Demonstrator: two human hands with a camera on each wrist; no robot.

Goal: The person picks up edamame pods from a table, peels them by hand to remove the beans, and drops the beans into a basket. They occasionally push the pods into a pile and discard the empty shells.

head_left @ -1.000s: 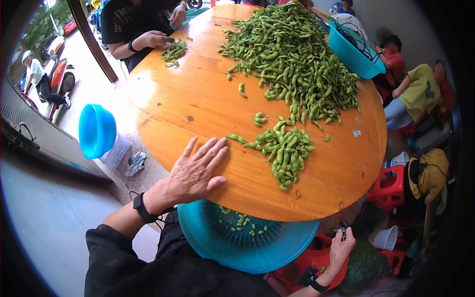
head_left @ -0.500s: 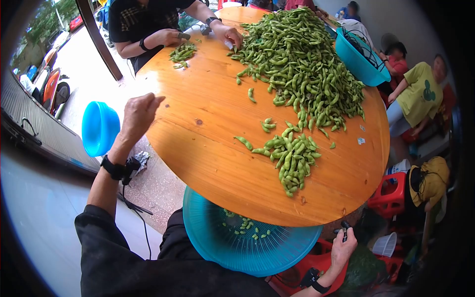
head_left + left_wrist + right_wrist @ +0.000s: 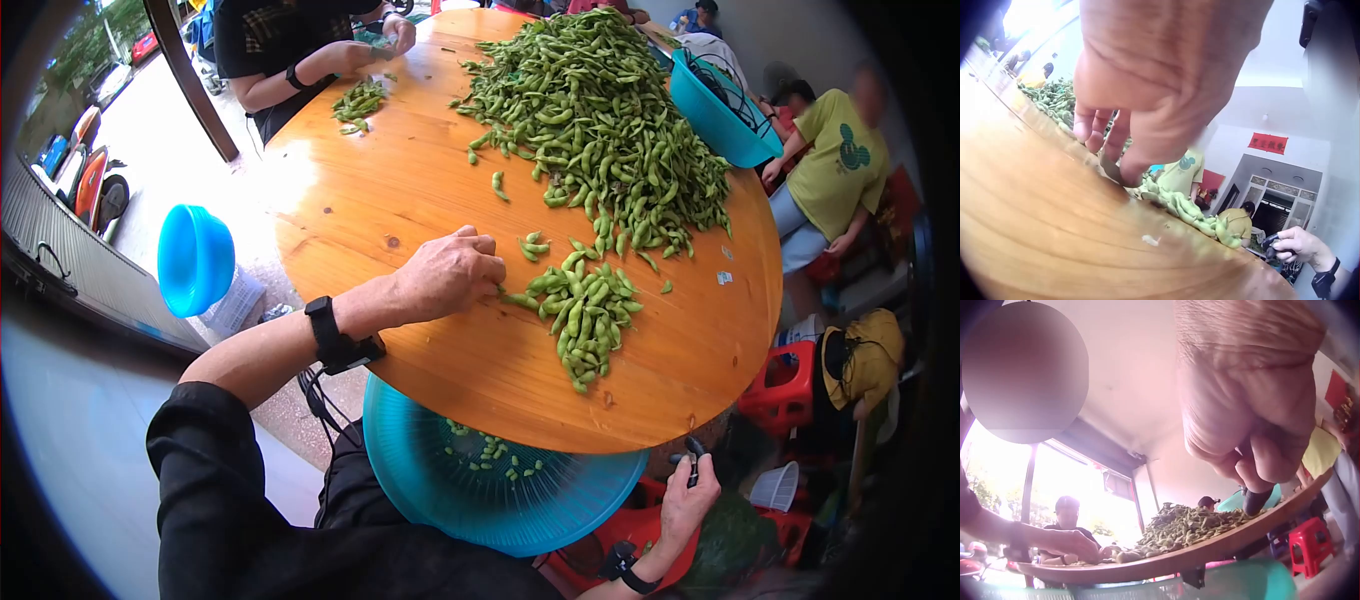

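My left hand is over the tabletop beside a small heap of green soybean pods. Its fingers are bent down, and in the left wrist view thumb and finger pinch a shaded pod. Off the table's right front edge, my right hand hangs with bent fingers. Black pieces like finger covers sit at its fingertips; I cannot tell whether it also holds something. Beneath the table edge, a large teal basin has several shelled beans in it.
A big pile of pods covers the far side of the wooden table. Behind it stands a turquoise basin with cables. Another person works at the far left. Blue basins and red stools stand around the table.
My left hand lifts from lying flat on the table, swings out left, then comes back right to the lone pod beside the small heap. My right hand stays in place.
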